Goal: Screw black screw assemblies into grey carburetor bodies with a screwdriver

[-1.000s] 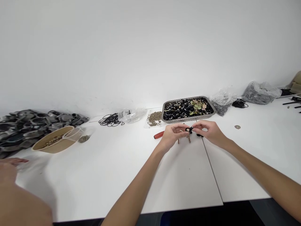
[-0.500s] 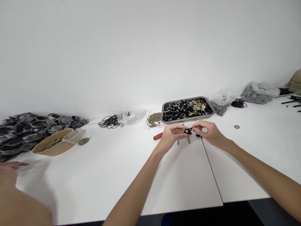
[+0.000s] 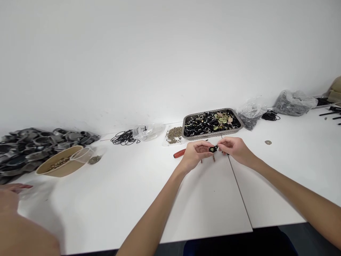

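Observation:
Between my hands, over the white table, is a small black part [image 3: 212, 149] with a pale greenish face. My left hand [image 3: 196, 153] grips it with thumb and fingers. The fingertips of my right hand [image 3: 232, 149] are pinched together at the part's right side; whether they hold a separate tiny piece is too small to tell. Below the left fingers, thin copper-coloured pins [image 3: 213, 158] show on or just above the table. A red-handled tool [image 3: 179, 153] lies left of my left hand, its other end mostly hidden by the hand.
Behind my hands stands a metal tray [image 3: 213, 136] of black parts and greenish discs. Brass-coloured pieces [image 3: 174, 134] lie beside it. A flat disc [image 3: 268, 142] rests to the right. Leftward are black cords [image 3: 125, 137], a tan bowl [image 3: 64, 172], grey parts [image 3: 39, 142] and another person's hand [image 3: 13, 193].
Both hands stay at nearly the same spot. My right fingers have shifted slightly against the black part, and the dark piece beneath them is now more covered.

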Available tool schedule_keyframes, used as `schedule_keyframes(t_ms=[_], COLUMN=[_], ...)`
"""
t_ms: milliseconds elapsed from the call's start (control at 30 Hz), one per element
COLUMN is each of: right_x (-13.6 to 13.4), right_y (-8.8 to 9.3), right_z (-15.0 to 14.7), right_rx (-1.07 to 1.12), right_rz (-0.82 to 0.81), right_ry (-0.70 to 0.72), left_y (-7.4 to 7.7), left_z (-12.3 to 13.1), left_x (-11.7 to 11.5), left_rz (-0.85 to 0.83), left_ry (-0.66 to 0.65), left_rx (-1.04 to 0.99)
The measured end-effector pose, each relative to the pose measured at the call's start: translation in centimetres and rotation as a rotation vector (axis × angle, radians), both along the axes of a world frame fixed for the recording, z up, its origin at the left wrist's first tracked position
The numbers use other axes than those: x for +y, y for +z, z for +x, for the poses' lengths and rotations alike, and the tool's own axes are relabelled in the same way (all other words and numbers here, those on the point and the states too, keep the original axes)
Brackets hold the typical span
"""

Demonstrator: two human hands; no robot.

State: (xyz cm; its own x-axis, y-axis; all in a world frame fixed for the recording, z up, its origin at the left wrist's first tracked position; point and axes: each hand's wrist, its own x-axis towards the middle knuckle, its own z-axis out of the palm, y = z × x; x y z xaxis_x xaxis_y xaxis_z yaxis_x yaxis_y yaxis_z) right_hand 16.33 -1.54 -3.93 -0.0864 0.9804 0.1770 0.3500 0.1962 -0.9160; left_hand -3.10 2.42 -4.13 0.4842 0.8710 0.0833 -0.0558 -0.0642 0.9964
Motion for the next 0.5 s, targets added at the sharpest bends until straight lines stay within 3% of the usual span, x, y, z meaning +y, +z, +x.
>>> schedule_keyframes(t_ms=[133, 500], right_x=[-0.12, -0.42], right_y=[0.20, -0.44], right_z=[-0.04, 0.00], right_rx=[-0.043, -0.285], right_rz=[0.054, 0.451], right_ry=[0.007, 0.005], left_y=[-0.15, -0.57], left_z=[-0.22, -0.41], left_x=[0.23, 0.42], left_rz=[-0.043, -0.169], left_ry=[-0.034, -0.153], left_rx=[-0.007, -0.184])
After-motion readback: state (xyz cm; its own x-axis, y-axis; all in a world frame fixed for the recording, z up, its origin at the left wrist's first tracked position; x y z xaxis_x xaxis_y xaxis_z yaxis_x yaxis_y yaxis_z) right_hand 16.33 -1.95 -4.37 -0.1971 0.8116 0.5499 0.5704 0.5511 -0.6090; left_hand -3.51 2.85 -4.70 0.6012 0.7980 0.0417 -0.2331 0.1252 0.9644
